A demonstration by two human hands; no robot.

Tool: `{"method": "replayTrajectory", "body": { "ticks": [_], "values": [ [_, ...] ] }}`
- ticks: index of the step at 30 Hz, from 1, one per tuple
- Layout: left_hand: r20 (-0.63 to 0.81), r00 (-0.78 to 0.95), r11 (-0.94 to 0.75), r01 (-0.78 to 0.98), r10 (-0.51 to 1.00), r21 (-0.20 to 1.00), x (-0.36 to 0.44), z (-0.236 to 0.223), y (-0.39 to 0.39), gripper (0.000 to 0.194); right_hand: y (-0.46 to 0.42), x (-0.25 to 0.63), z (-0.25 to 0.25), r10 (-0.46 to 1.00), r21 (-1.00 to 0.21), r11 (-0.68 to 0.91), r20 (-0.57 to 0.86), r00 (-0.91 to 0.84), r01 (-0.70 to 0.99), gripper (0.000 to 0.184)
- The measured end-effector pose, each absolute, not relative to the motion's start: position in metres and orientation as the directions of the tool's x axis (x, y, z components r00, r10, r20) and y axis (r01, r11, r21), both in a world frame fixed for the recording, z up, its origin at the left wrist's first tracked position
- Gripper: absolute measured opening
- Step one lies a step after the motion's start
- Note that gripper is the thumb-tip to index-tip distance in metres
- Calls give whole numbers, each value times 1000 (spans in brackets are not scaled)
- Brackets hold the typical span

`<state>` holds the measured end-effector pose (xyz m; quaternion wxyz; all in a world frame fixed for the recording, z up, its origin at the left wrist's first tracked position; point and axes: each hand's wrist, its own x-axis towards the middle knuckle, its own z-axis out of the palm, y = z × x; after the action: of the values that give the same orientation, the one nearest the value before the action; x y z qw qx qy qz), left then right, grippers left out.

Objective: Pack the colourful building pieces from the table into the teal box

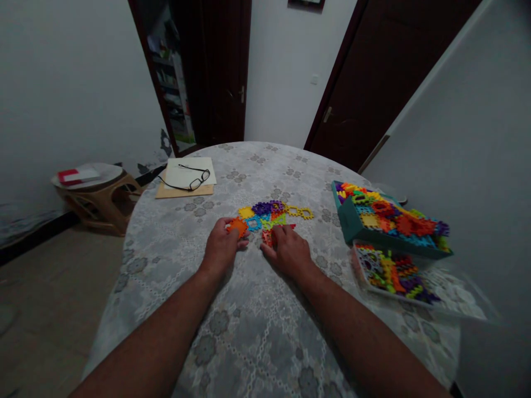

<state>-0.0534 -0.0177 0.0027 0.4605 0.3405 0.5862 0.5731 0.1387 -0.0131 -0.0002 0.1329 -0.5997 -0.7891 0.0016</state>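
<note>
A group of toothed plastic building pieces lies flat on the table in front of me. My left hand (pixel 222 243) grips an orange toothed piece (pixel 238 227) between thumb and fingers, at the left end of the group. Just beyond it are a yellow piece (pixel 246 212) and a blue open-framed piece (pixel 253 223). My right hand (pixel 288 249) rests on the near side with its fingers curled over a red toothed piece (pixel 266 237), partly hidden by them. Purple pieces (pixel 267 208) and a chain of yellow rings (pixel 299 211) lie farther back.
A teal box (pixel 352 221) heaped with toothed pieces stands at the right. Nearer me is a clear plastic tray (pixel 365 279) with more pieces. Glasses (pixel 194 183) lie on paper and a board at the far left. A stool (pixel 99 193) stands beside the patterned tablecloth (pixel 249 320).
</note>
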Motion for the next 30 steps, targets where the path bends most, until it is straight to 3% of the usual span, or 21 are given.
{"method": "replayTrajectory", "body": {
  "ticks": [3,5,9,12,15,17,22,26,30],
  "values": [
    [-174,-360,113,-186,917,976,-54,2,-15,41,-13,137,-2,960,-160,245,180,-216,956,39],
    [-200,-327,132,-219,924,967,-53,4,-16,38,-12,138,-5,951,-220,262,227,-212,940,37],
    [-218,-134,166,-317,967,934,-52,7,-22,42,-6,143,-14,807,-380,560,452,-380,736,44],
    [-167,67,180,-307,984,934,-50,6,-28,46,-3,143,-20,627,-392,775,579,-522,496,52],
    [-132,110,156,-258,985,953,-50,2,-29,36,-2,142,-26,542,-385,840,611,-577,382,68],
    [-141,15,140,-271,990,952,-50,-1,-27,38,-1,140,-29,572,-398,820,601,-558,412,74],
    [-188,-270,65,-408,944,910,-58,1,-17,44,0,125,-34,728,-335,675,450,-517,658,65],
    [-210,-318,54,-435,925,899,-62,4,-15,43,-2,107,-30,814,-213,563,311,-491,798,59],
    [-240,-332,68,-456,912,887,-63,4,-13,41,-3,103,-24,816,-166,559,283,-504,813,40]
  ]
}}
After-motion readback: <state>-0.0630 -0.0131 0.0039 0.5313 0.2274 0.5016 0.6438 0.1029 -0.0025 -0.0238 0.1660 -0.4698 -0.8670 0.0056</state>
